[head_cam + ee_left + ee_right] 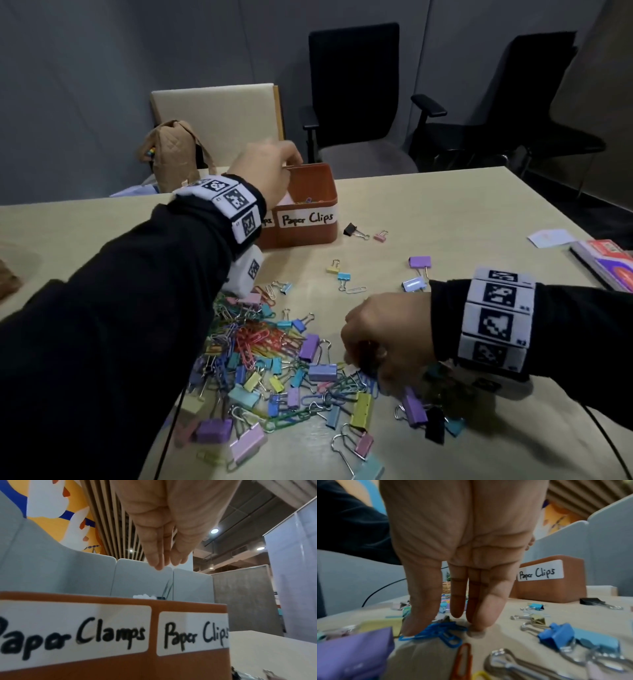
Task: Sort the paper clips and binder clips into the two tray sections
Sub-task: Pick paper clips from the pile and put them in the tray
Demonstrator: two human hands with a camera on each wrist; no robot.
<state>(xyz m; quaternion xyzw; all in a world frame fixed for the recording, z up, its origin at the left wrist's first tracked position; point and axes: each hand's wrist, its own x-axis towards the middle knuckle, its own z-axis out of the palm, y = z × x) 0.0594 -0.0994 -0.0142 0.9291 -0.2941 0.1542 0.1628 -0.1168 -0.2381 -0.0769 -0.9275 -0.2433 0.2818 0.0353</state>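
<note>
The brown tray [301, 233] stands at the far side of the table [462, 212], its front wall carrying two labels, "Paper Clamps" on the left section and "Paper Clips" on the right; a few coloured paper clips show inside the right section, while the left section's contents are hidden behind the left hand [265, 173] and wrist; the left hand is poised over the tray's top edge near the divide between the sections, and from the wrist view its fingers [157, 555] hang straight and close together with nothing visible between them, so it appears empty; the right hand [387, 339] is down in the pile [274, 370] on the near part of the table, thumb and fingertips reaching onto a cluster of blue paper clips [440, 631]; whether they are yet pinched cannot be told, since the fingers look extended and only touching; the pile remains large and mixed, pastel binder clips tangled with paper clips of many colours; several strays lie apart between pile and tray, among them a black binder clip [351, 229], a pink one [380, 235] and a purple one [420, 262]; judgement: sorting is under way but at an early stage, with the great bulk of both kinds not yet in the tray.
</note>
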